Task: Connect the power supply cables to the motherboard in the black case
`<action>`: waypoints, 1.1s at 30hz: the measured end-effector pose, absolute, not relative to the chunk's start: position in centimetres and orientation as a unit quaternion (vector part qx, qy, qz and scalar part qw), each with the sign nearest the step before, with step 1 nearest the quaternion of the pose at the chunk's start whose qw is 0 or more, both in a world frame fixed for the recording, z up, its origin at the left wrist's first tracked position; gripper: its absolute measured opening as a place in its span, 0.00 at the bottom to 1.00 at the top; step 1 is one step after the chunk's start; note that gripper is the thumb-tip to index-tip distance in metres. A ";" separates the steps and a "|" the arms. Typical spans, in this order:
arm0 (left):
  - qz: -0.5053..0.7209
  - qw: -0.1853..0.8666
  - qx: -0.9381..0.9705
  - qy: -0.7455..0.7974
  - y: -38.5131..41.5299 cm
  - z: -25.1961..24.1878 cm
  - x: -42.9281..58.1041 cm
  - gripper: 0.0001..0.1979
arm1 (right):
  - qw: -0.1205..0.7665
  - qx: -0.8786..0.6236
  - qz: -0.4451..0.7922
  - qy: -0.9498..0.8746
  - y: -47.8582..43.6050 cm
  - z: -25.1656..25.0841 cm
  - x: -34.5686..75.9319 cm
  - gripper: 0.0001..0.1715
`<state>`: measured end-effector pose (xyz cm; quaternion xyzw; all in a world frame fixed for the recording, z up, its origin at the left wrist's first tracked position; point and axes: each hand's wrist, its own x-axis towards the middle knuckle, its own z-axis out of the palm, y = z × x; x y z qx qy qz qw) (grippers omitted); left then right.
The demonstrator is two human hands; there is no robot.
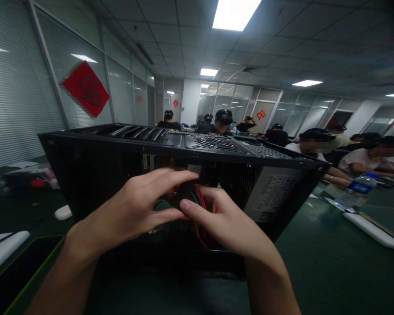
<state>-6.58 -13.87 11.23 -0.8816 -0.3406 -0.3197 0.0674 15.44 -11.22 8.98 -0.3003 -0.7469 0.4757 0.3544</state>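
Observation:
A black computer case (197, 154) lies across the green table with its open side facing me. Inside it, a bundle of coloured cables (199, 197) runs down between my hands. My right hand (221, 214) grips the bundle between thumb and fingers. My left hand (141, 205) curves around a dark part beside the cables, its thumb and fingers closed on it; that part is too dark to name. A labelled power supply (269, 190) sits at the right inside the case. Shadow hides much of the interior.
Left of the case are a white mouse-like object (63, 212) and a dark mat with a green edge (26, 271). At the right stand a water bottle (359, 190) and a long white object (374, 231). Several people sit beyond.

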 end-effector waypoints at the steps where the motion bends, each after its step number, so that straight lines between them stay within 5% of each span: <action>1: -0.318 0.065 -0.883 -0.339 -13.9 11.2 -6.6 0.26 | 0.342 -0.300 0.486 -0.746 -11.3 9.0 15.5 0.19; 23: -0.303 0.078 -0.888 -0.337 -12.9 10.1 -7.3 0.32 | 0.297 -0.263 0.512 -0.761 -12.0 10.2 16.5 0.09; 33: -0.291 0.080 -0.900 -0.314 -12.8 10.2 -7.3 0.28 | 0.262 -0.323 0.324 -0.849 -12.9 11.3 17.2 0.15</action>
